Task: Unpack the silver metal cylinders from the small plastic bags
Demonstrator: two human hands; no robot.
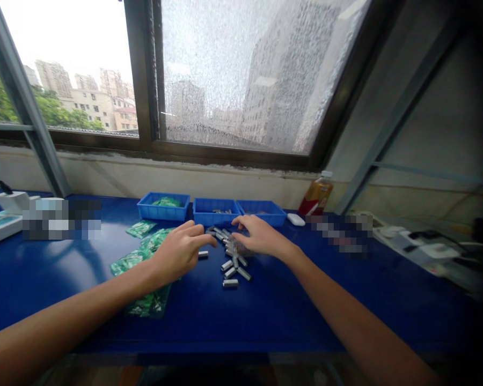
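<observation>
A loose pile of small silver metal pieces (230,283) lies on the blue table between my hands. My right hand (260,236) is at the pile's right side, thumb and fingers curved round what looks like a crumpled clear plastic bag (243,245); its outline is blurred. My left hand (183,245) hovers left of the pile, fingers bent and apart, with nothing visible in them. Under and beside it are green packets (126,261) in clear wrapping, partly covered by my hand and forearm. One silver piece (203,254) lies close to my left fingertips.
Along the back stand a blue bin (163,213) with green packets, a blue bin (213,219) with small metal pieces, and another blue bin (271,219). A bottle (317,195) and a white rounded object (295,219) are at right. A power strip (2,225) lies left.
</observation>
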